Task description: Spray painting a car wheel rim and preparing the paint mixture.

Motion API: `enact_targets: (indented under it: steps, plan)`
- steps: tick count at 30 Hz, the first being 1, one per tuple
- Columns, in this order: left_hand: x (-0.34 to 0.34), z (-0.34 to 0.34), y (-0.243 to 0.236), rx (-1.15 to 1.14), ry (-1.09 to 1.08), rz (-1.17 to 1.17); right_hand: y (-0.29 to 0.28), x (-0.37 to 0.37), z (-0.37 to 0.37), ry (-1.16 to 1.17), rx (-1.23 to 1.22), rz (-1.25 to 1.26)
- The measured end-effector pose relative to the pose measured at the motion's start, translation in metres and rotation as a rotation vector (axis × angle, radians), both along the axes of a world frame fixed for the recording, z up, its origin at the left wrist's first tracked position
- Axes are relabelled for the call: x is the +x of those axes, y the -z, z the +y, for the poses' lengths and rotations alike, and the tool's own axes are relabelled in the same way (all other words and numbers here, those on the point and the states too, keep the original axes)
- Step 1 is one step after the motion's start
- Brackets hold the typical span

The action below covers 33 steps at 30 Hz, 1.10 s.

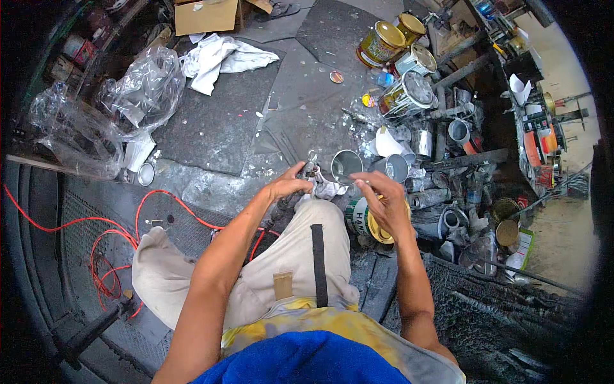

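Observation:
My left hand (289,184) is closed round a small metal tool (311,168) that looks like a spray gun; its lower part is hidden by my fingers and knee. A pale rag (329,187) lies just beside it. With fingers pinched, my right hand (385,200) holds a thin stick (351,180) at the near rim of a grey metal cup (347,165). Below that hand stands a green and white paint can (358,216) with a yellow lid. Another grey cup (394,168) is just to the right.
Paint cans (382,43) and a paint-smeared can (409,94) stand at the back right, near a cluttered rack (470,157). Clear plastic bags (144,89) and a white cloth (220,59) lie at the far left. A red hose (137,233) loops over the floor.

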<state>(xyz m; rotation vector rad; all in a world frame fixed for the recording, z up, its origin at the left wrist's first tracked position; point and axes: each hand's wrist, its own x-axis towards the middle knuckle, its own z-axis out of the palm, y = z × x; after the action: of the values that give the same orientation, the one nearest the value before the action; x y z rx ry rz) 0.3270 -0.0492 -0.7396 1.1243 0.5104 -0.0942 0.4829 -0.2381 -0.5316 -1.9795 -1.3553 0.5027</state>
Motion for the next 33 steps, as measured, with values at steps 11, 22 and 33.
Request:
enact_targets:
  steps: [11,22,33]
  plan:
    - [-0.001,0.001,0.002,0.008,-0.005,0.030,0.010,0.003,0.000,-0.037,0.096,-0.099]
    - [-0.003,0.003,0.001,-0.014,0.011,0.017,0.002,0.003,-0.002,0.092,0.065,-0.153]
    - [0.002,0.001,0.023,-0.009,-0.040,0.050,0.004,0.004,-0.006,0.175,0.095,0.047]
